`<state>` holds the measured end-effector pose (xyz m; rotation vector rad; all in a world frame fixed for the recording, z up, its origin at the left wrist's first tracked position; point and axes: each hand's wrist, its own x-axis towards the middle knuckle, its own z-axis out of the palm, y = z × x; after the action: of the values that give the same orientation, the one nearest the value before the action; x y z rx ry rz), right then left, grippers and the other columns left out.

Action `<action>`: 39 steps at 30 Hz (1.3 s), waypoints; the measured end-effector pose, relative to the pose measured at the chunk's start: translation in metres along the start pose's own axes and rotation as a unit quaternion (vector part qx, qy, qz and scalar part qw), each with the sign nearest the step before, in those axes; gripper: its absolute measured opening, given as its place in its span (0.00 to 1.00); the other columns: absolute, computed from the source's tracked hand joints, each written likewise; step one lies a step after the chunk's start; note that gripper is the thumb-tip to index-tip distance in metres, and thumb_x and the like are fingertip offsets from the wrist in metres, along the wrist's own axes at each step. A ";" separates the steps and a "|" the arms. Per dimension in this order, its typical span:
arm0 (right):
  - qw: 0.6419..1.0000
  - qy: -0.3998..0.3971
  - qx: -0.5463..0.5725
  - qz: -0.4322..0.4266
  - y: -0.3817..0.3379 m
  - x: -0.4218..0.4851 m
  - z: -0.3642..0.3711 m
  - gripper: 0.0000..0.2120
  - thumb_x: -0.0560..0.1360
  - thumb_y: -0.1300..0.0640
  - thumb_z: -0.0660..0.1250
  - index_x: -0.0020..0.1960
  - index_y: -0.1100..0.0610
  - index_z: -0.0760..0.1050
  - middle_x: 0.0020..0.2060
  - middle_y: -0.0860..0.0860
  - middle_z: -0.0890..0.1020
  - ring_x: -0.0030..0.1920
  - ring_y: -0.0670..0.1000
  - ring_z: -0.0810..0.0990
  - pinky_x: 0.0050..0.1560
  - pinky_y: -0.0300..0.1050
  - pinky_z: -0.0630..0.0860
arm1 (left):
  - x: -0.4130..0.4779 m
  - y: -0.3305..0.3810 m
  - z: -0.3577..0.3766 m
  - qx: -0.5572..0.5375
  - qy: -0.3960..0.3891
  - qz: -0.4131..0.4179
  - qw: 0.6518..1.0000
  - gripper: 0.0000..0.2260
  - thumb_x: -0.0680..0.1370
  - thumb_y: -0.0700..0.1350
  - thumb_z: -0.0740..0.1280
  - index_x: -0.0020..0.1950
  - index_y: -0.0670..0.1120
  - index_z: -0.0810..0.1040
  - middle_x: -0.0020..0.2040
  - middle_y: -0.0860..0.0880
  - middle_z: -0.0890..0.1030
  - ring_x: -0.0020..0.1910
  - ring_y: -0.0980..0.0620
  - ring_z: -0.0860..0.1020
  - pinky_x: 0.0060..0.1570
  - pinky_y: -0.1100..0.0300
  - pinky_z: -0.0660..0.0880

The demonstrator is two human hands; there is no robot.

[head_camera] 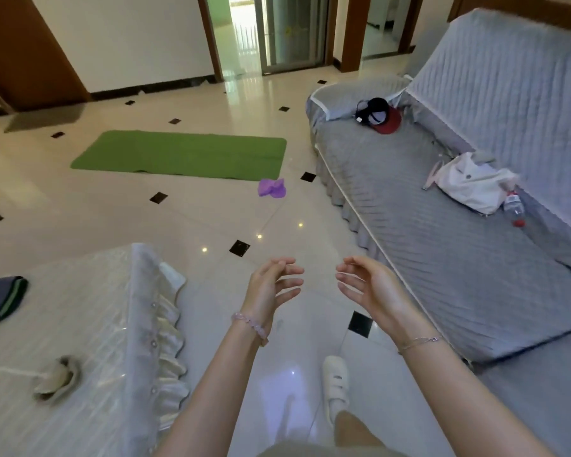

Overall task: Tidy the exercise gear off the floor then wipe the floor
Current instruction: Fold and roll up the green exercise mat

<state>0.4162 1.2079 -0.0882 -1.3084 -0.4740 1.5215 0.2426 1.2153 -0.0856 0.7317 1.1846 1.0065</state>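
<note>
A green exercise mat [185, 155] lies flat on the glossy tiled floor [112, 212] across the room. A small crumpled purple item [272, 188] lies on the floor by the mat's near right corner. My left hand [271, 286] and my right hand [366, 285] are raised in front of me, palms facing each other, fingers relaxed and holding nothing. Both are well short of the mat.
A grey covered sofa [442, 232] fills the right side with a red and black cap [381, 115], a white bag [468, 184] and a water bottle [515, 209]. A cloth-covered table [80, 324] stands at left. My white shoe [335, 384] is below.
</note>
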 end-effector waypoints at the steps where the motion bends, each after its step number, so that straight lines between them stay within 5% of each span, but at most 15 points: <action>1: 1.000 -0.007 -0.002 0.002 -0.007 0.018 0.002 0.07 0.77 0.60 0.61 0.43 0.58 0.76 0.36 0.53 0.81 0.38 0.51 0.80 0.53 0.49 0.76 | 0.016 0.005 0.004 -0.001 0.006 0.002 1.000 0.09 0.81 0.41 0.56 0.49 0.44 0.76 0.41 0.48 0.80 0.37 0.52 0.77 0.40 0.61 0.77; 18: 0.992 -0.093 -0.059 0.064 -0.132 0.298 0.077 0.08 0.78 0.59 0.61 0.43 0.58 0.76 0.35 0.53 0.82 0.38 0.51 0.81 0.48 0.46 0.78 | 0.270 0.109 0.040 -0.049 0.129 0.017 0.990 0.09 0.80 0.41 0.57 0.48 0.44 0.77 0.41 0.47 0.81 0.36 0.53 0.79 0.40 0.61 0.78; 39: 0.991 -0.077 -0.081 0.070 -0.209 0.611 0.325 0.08 0.78 0.60 0.59 0.42 0.57 0.76 0.33 0.51 0.82 0.39 0.51 0.80 0.44 0.45 0.76 | 0.607 0.286 -0.095 -0.052 0.130 0.010 0.990 0.09 0.81 0.40 0.56 0.51 0.42 0.76 0.41 0.47 0.81 0.38 0.51 0.79 0.42 0.59 0.78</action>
<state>0.2913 1.9196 -0.1093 -1.3781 -0.6269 1.7382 0.1185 1.8813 -0.0957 0.5422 1.3386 1.1971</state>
